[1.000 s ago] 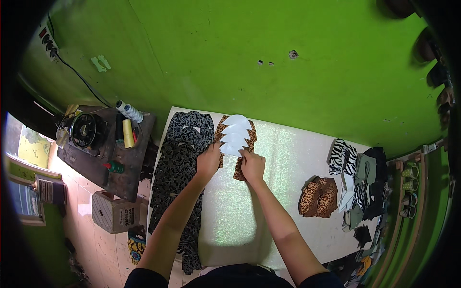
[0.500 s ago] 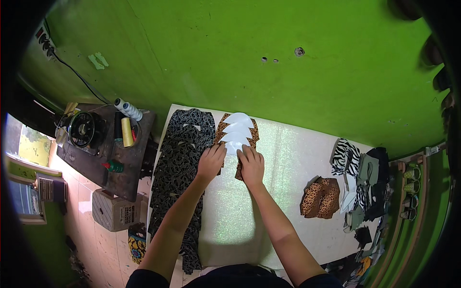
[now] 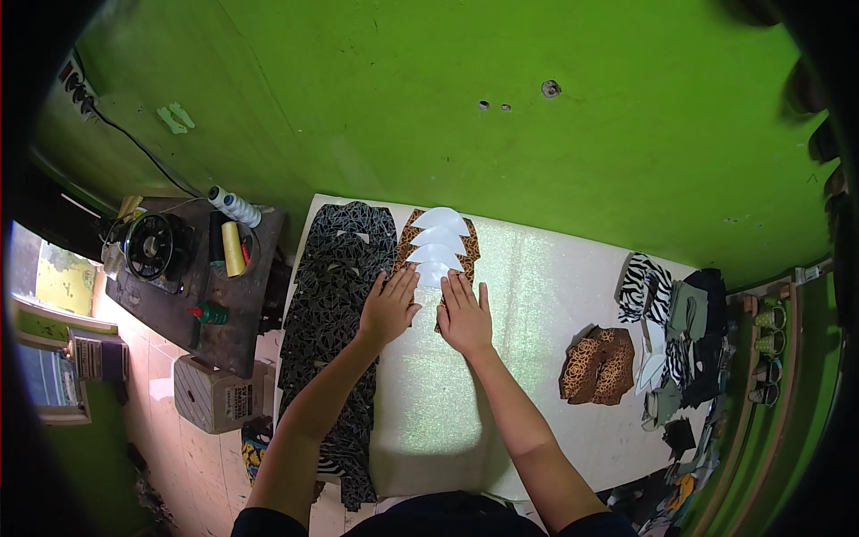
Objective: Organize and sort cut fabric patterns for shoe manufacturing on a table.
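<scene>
Several white curved pieces overlap in a column on brown patterned pieces at the far side of the table. My left hand lies with fingers outstretched at the lower left of this column, close to the dark patterned pieces. My right hand rests palm down at the lower right, fingers long and thumb apart, covering part of the brown material. Neither hand grips anything. What lies beneath the palms is hidden. Black-and-grey patterned pieces overlap in a long row beside and under my left forearm.
On the pale table, a brown patterned stack lies right of centre. Zebra-striped pieces and green-grey pieces crowd the right edge. At left, a sewing machine table holds thread cones. A cardboard box stands below.
My fingers, bent at the lowest white piece before, are now stretched flat. Both hands have settled palm down at nearly the same spot. The white pieces look unchanged.
</scene>
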Demonstrator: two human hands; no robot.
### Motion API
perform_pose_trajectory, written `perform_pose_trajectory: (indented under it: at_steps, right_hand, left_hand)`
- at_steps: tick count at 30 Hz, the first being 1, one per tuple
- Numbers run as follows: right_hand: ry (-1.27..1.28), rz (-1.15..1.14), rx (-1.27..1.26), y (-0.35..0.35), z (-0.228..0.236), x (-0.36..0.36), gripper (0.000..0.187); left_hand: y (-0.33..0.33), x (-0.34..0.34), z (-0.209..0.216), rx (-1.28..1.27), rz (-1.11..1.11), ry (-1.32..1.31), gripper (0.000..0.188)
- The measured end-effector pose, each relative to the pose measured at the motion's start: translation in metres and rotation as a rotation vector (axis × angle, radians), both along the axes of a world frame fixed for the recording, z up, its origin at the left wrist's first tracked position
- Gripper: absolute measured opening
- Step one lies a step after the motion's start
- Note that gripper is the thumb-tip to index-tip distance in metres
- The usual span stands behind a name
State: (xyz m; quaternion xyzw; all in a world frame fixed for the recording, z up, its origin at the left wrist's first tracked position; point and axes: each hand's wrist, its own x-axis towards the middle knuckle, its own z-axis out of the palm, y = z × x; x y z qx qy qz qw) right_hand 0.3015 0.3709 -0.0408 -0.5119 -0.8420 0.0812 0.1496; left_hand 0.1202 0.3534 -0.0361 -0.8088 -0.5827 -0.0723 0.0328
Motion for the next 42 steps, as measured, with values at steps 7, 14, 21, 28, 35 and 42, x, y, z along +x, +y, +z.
perform_pose_trajectory:
  at_steps: [7,14,21,28,35,42]
  right_hand:
    - [-0.082,-0.005,-0.015,0.0,0.002,0.0,0.052]
    - [-0.127,0.013,-0.076,0.001,0.004,-0.001,0.053]
    - [0.273,-0.029,-0.135,-0.03,0.032,0.049,0.045]
    - [0.334,-0.119,-0.041,-0.116,0.036,0.134,0.034]
    - [0.258,-0.428,0.149,-0.102,0.054,0.276,0.033]
    - [0.045,-0.281,0.08,-0.057,0.039,0.335,0.041]
  left_hand:
    - [-0.001,0.001,0.001,0.019,0.013,0.028,0.056]
    - [-0.003,0.005,-0.002,0.06,0.033,0.155,0.056]
    - [-0.038,0.068,0.026,-0.027,0.187,-0.107,0.049]
    - [-0.102,0.173,0.032,-0.213,0.05,-0.543,0.035]
    - [-0.078,0.288,0.043,-0.041,-0.081,-0.574,0.03]
    - [-0.038,0.361,0.044,0.043,-0.076,-0.324,0.041]
